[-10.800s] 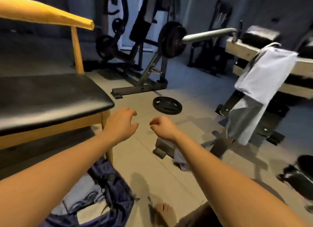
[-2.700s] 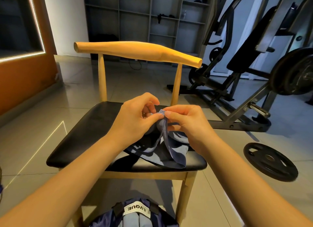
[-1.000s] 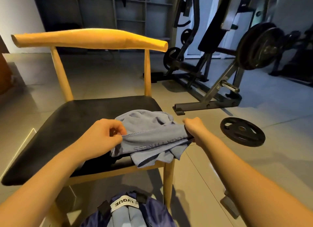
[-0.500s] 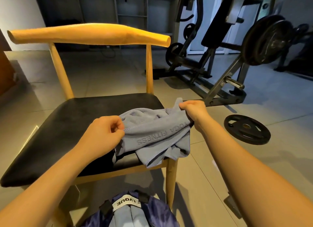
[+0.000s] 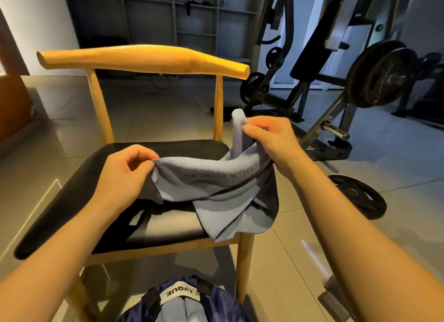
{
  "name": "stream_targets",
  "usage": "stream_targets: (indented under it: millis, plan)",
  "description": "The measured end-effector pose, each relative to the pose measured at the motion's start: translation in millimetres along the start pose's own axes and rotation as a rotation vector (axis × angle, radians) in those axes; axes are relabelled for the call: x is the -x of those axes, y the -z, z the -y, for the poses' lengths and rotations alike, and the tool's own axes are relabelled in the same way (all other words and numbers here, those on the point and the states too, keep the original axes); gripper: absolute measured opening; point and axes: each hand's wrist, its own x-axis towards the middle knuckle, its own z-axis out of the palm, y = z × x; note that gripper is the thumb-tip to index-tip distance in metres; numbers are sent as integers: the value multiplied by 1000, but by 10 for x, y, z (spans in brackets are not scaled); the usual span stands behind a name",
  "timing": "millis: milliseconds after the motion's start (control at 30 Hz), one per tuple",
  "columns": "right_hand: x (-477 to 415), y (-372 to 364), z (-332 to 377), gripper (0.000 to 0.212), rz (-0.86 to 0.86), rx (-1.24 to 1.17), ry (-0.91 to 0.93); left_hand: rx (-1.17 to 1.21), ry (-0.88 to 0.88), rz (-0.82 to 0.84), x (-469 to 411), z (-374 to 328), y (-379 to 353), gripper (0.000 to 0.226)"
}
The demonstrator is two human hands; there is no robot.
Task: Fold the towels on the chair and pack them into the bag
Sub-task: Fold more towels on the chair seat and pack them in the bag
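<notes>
Over the near right edge of the chair (image 5: 72,201) the grey towel (image 5: 211,184) hangs bunched, the bag (image 5: 216,302) nearer, below. My left hand (image 5: 125,177) pinches one corner and my right hand (image 5: 271,143) grips another. It's twisted, so I risk a crooked fold.

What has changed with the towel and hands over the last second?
The right hand raised its end of the grey-blue towel off the chair; the cloth now hangs stretched between both hands, a corner poking up. The left hand still pinches the other edge. The chair and bag stayed put.
</notes>
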Motion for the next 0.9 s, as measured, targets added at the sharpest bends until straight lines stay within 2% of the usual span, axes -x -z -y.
stream_targets:
  millis: [67,167,300,333,433,533,633,767,900]
  plan:
    - [49,-29,86,14,213,-33,-65,62,-40,-11,20,-39,16,24]
    - [131,-139,65,13,228,119,-65,142,-5,46,36,-29,31,27]
    - [281,-321,108,18,556,135,-147,149,16,199,94,-93,84,26]
    - [295,-316,118,19,538,107,-170,160,40,258,111,-100,99,25]
    - [310,-213,55,25,338,62,-231,191,120,489,136,-100,164,24]
    - [447,-164,27,20,370,159,-272,173,136,648,137,-107,197,23]
    - [585,-161,-51,10,367,310,-236,148,125,717,184,-139,131,15]
    - [721,-142,-117,1,442,325,-191,112,102,763,284,-168,-102,8]
    - [769,-113,-107,11,573,317,-129,-58,-34,702,327,-137,-294,6]
